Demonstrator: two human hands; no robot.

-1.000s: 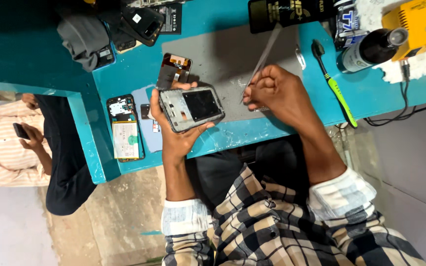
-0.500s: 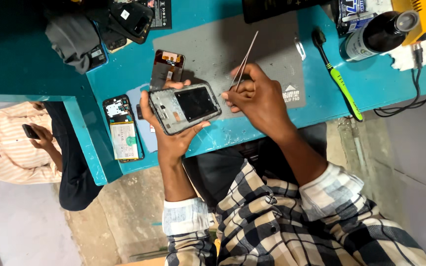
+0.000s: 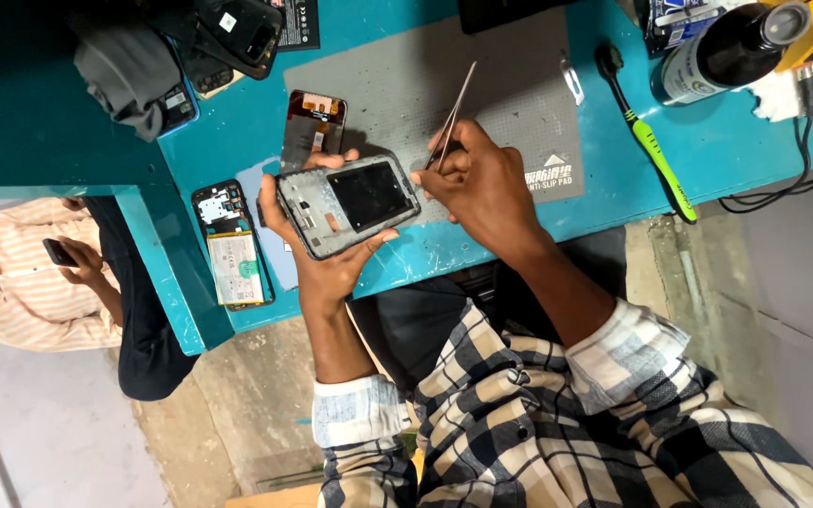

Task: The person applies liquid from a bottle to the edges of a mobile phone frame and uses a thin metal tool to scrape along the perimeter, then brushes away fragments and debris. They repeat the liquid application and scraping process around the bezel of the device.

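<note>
Teal worktop (image 3: 519,235) with a grey mat (image 3: 510,103) on it, and your left hand (image 3: 326,254) has its fingers wrapped around the opened phone frame (image 3: 348,202), holding it just above the worktop's near edge. Your right hand (image 3: 482,183) is pinching a pair of metal tweezers (image 3: 454,111), tips down at the frame's right end.

Stuff that could bite you, I reckon: the frame hangs partly past the edge (only one hand under it), so a slip of the tweezers could knock it loose or scratch the dark panel inside.

Compared with half a second ago, the tweezers look tilted a bit more upright, and your right hand has slid closer to the frame's corner. The spare phone with the battery showing (image 3: 232,249) hasn't moved.
</note>
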